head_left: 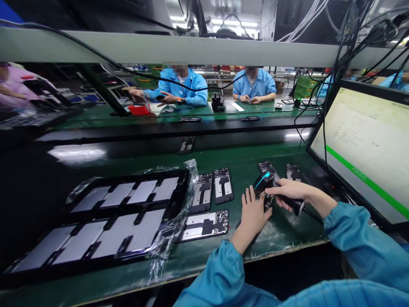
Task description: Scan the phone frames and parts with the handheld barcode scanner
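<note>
My right hand (289, 192) is wrapped round the handle of a black barcode scanner (264, 181), which has a lit blue strip on its head. The scanner's head is over an opened phone (267, 202) with its inner boards showing. On that phone lies my left hand (252, 213), holding it at the bench, with fingers and thumb spread across it; most of the phone is hidden under the palm. Left of this hand are other opened phones, one lying crosswise (207, 224) and one upright to me (223, 186). Beyond the scanner sits another opened phone (293, 172).
A black tray (183, 187) with several flat silver-grey pieces and crumpled clear plastic wrap (166, 232) takes up the left. At the right, a monitor (367, 149) shows a green PASS bar. Cables hang before it. Across the line, people in blue work at a green bench (223, 114).
</note>
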Tool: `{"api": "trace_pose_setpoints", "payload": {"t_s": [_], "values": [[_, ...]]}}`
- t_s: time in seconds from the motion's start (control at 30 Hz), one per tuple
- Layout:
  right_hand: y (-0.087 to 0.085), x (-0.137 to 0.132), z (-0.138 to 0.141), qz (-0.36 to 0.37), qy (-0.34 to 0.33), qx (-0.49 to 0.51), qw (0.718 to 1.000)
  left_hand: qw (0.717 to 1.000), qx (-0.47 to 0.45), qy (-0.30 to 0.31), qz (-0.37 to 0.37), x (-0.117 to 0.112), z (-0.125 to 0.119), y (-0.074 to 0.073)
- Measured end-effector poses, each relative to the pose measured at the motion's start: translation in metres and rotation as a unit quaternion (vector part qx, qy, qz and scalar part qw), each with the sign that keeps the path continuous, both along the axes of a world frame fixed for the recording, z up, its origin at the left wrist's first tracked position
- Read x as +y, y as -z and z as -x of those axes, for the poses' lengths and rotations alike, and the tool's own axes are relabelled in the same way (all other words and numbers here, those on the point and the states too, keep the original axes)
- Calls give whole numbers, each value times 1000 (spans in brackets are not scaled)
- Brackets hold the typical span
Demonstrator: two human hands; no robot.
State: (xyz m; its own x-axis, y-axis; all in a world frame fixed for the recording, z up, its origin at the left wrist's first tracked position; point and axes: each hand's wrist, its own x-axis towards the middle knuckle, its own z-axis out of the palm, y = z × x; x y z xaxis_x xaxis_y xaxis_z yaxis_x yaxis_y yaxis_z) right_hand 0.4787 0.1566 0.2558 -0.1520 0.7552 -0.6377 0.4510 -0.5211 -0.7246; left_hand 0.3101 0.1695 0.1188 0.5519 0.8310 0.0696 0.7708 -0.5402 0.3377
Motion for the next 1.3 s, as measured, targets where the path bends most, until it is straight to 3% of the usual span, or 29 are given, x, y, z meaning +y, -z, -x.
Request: {"api": "trace_pose_setpoints", "payload": {"t_s": [0.1,0.2,0.33,0.43,0.6,0.7,0.9,1.03,1.1,1.17,1.23,1.3], "values": [[15,-14,-5,-44,59,40,996,988,-4,132,81,30,21,-11],[42,-36,-9,-79,133,62,986,955,-6,264,134,64,37,-19],[79,-56,-7,-120,172,99,973,941,-56,317,101,80,34,-21],[93,-61,-3,-127,207,145,959,952,-106,280,67,68,26,-16],[99,-64,-2,-125,251,191,941,977,-150,140,58,33,21,-1],[106,-65,-4,-125,256,198,938,980,-159,92,74,19,17,0],[117,-62,-7,-129,228,144,954,962,-199,-19,185,22,-5,-6],[120,-66,-9,-147,198,107,963,957,-213,-66,186,24,-9,-7],[132,-65,-11,-135,213,84,964,954,-210,-73,200,23,-8,-10],[149,-55,-11,-105,281,99,949,953,-210,-50,211,24,-6,-14],[162,-38,-7,-71,331,158,927,959,-206,-22,194,25,-4,-18],[162,-21,-1,-93,314,240,914,968,-192,-5,159,26,2,-27]]}}
